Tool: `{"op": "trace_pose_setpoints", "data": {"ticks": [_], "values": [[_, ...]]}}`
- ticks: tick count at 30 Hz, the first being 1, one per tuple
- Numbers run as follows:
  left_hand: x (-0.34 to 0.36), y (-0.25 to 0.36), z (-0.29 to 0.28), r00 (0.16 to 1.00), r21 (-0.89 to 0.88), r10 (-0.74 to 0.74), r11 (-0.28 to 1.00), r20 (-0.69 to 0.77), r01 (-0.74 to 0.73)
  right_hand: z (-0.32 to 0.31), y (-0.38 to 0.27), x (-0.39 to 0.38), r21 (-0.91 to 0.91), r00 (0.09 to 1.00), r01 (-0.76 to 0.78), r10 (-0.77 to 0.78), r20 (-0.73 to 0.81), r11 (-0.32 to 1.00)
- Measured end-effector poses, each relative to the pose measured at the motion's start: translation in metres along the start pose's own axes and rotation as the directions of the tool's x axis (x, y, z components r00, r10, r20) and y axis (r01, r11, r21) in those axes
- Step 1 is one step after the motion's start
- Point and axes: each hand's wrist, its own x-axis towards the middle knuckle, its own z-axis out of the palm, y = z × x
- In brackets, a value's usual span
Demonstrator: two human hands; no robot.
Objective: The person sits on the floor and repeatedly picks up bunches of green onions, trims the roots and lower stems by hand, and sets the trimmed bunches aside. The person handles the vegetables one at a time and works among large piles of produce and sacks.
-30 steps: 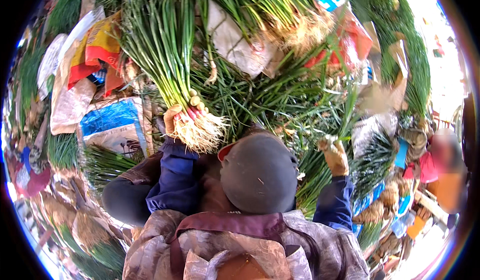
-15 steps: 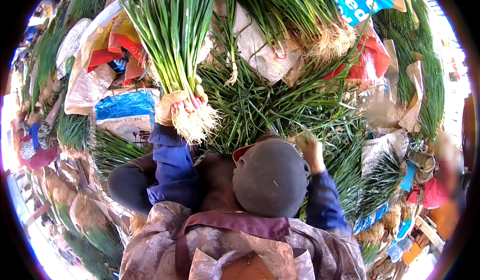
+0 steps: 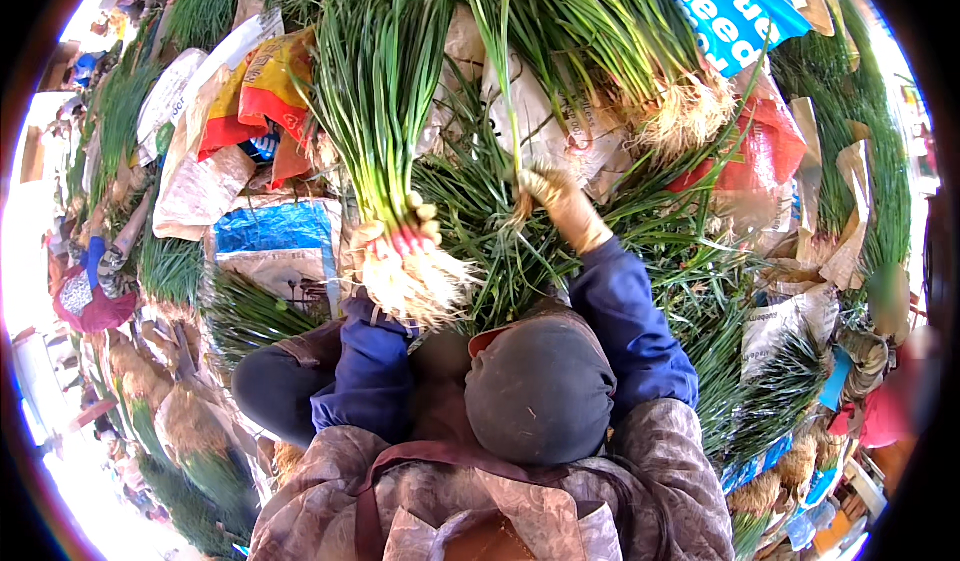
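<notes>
Onion bunch gripped; greens crowd both hands.

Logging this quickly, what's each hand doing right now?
Left hand: closed around a bunch of green onions, near the roots.
Right hand: closed on a few loose green onion stalks.

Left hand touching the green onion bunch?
Touching. Head view: left hand wraps its fingers around the green onion bunch just above the white roots.
</notes>
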Motion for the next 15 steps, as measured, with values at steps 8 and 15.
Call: {"op": "trace_pose_setpoints", "data": {"ticks": [8, 15], "values": [[0.017, -0.060, 0.045, 0.989, 0.119, 0.132, 0.985, -0.064, -0.123, 0.003, 0.023, -0.023, -0.334, 0.774, 0.171, -0.336, -0.537, 0.927], [-0.001, -0.040, 0.013, 0.998, -0.004, 0.006, 1.000, -0.065, -0.007, -0.032, 0.056, -0.046, -0.938, 0.904, 0.186, 0.322, 0.280, 0.294]]}}
